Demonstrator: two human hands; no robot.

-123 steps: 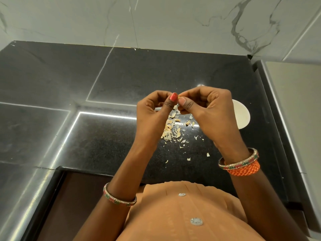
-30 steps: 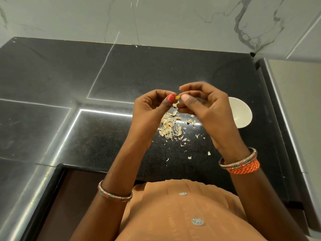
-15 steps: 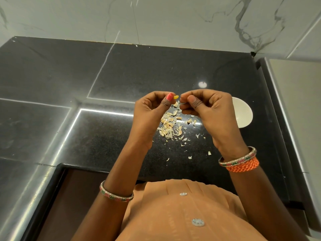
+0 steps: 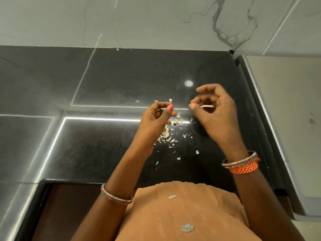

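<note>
The right hand (image 4: 214,110), raised over the glossy black stone counter (image 4: 107,73), pinches a small yellowish piece (image 4: 189,105) between thumb and forefinger, though motion blur softens it. The left hand (image 4: 156,117) hangs apart from it with fingers curled and thumb tip against the forefinger, and I cannot tell whether it holds anything. Pale flaky peels (image 4: 167,134) lie scattered on the counter below and between the hands, and a sliver of a white bowl (image 4: 207,106) shows behind the right fingers.
</note>
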